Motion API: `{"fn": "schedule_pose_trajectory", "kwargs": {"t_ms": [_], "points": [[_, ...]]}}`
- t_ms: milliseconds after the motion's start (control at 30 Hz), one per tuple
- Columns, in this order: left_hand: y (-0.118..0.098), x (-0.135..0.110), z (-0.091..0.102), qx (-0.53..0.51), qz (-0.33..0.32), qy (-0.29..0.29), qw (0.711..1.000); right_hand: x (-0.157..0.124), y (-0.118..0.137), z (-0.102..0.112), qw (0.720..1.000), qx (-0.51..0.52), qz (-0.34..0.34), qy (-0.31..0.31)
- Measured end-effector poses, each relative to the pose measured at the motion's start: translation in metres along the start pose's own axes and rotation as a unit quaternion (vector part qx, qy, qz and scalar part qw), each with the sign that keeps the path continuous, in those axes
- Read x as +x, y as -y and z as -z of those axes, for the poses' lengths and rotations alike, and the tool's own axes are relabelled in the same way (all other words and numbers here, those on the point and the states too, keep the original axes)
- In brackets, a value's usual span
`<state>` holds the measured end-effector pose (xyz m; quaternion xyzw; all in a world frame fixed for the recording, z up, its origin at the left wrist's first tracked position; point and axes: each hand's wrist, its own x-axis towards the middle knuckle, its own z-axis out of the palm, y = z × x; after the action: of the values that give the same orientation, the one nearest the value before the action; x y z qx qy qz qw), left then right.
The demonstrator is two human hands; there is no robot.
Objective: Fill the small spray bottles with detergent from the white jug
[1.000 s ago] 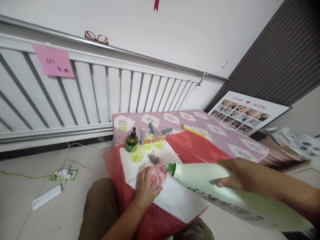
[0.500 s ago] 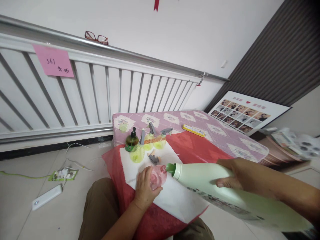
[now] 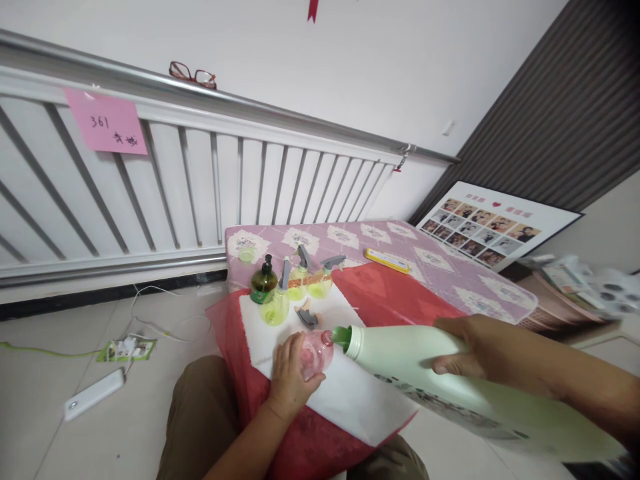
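My left hand [image 3: 291, 373] is wrapped round a clear pink bottle [image 3: 316, 355], tilted with its open neck toward the right. In my right hand [image 3: 467, 347] is a large pale green jug [image 3: 405, 347], tipped sideways by its handle. The jug's green spout meets or nearly meets the pink bottle's mouth; whether liquid flows I cannot tell. Beyond my left hand lies a grey spray head [image 3: 307, 316] on the white sheet [image 3: 360, 397]. Several yellow-green spray bottles [image 3: 275, 308] with grey triggers stand behind it, beside a dark green pump bottle [image 3: 263, 283].
A red cloth [image 3: 380, 293] lies under the white sheet, over a table with a purple patterned cover [image 3: 345, 237]. A yellow packet [image 3: 387, 261] rests farther back. Behind runs a white radiator [image 3: 250, 173]. On the floor at left are a power strip [image 3: 127, 349] and a power bank [image 3: 95, 393].
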<state>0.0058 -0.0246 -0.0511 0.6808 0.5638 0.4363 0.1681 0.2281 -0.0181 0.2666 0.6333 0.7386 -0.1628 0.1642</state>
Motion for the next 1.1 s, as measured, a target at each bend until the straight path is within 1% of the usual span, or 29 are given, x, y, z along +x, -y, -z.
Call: {"fn": "schedule_pose_trajectory", "kwargs": {"t_ms": [133, 300, 433, 567, 700, 800, 933, 1100], "points": [[0.0005, -0.0008, -0.0007, 0.006, -0.003, -0.004, 1.0, 0.0003, 0.0004, 0.0008, 1.0, -0.004, -0.008, -0.016], [0.0008, -0.0009, -0.0015, 0.006, -0.001, -0.008, 1.0, 0.0009, 0.0019, 0.0021, 1.0, -0.003, -0.008, 0.011], [0.0005, -0.0006, -0.0011, 0.011, -0.004, -0.008, 1.0, 0.0002, 0.0019, 0.0012, 1.0, -0.004, -0.002, -0.016], [0.0002, -0.0001, -0.0011, 0.018, -0.004, -0.012, 1.0, -0.0004, 0.0023, 0.0023, 1.0, -0.007, -0.009, 0.004], [-0.0002, 0.0, -0.0011, 0.012, -0.002, -0.008, 1.0, -0.0007, 0.0036, 0.004, 1.0, -0.008, -0.008, -0.002], [-0.0001, -0.0003, -0.0011, 0.006, 0.001, -0.003, 1.0, -0.0006, 0.0033, 0.0037, 1.0, -0.006, -0.005, 0.01], [0.0006, -0.0005, -0.0016, 0.003, 0.003, 0.0, 1.0, -0.0005, 0.0026, 0.0026, 1.0, -0.011, -0.009, -0.01], [0.0012, -0.0006, -0.0019, 0.005, -0.005, -0.005, 1.0, -0.0007, 0.0037, 0.0047, 1.0, -0.001, 0.002, 0.02]]}}
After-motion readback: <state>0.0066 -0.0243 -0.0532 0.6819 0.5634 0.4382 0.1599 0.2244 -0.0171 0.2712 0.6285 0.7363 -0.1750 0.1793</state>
